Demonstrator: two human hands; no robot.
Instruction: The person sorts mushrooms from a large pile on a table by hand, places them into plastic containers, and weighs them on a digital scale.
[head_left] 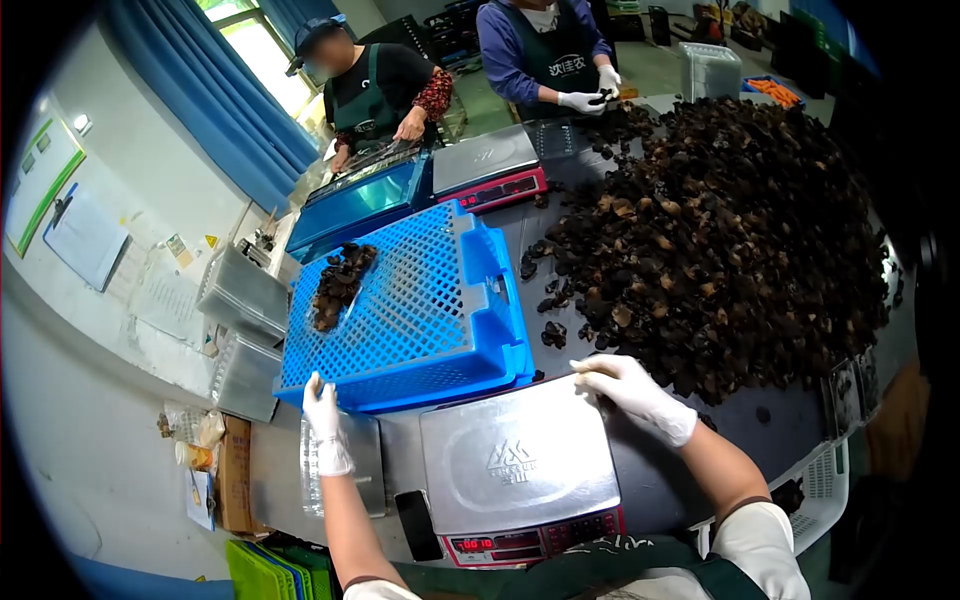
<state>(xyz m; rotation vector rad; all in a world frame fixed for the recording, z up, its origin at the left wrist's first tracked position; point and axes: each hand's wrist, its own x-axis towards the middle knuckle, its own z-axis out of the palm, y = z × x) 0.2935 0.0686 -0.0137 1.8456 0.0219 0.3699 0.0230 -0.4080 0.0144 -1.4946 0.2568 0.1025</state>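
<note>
Both hands wear white gloves. My left hand (325, 430) is at the near left corner of the blue crate (400, 375), beside clear plastic boxes (362, 455); its fingers point up and look stretched out. My right hand (640, 398) is at the far right corner of the scale (520, 450), fingers extended over the edge of its steel plate. Nothing lies on the plate, and red digits are lit below it. A small batch of dried black fungus (343, 285) sits on top of the crate. To the right spreads a large heap of black fungus (720, 250).
A black phone (418, 525) lies left of the scale. Beyond the crate stand a second scale (487, 160) and a blue box-shaped machine (360, 195). Two co-workers (375, 90) are across the table. A white basket (825, 490) is at the lower right; clear containers (243, 290) stand along the wall.
</note>
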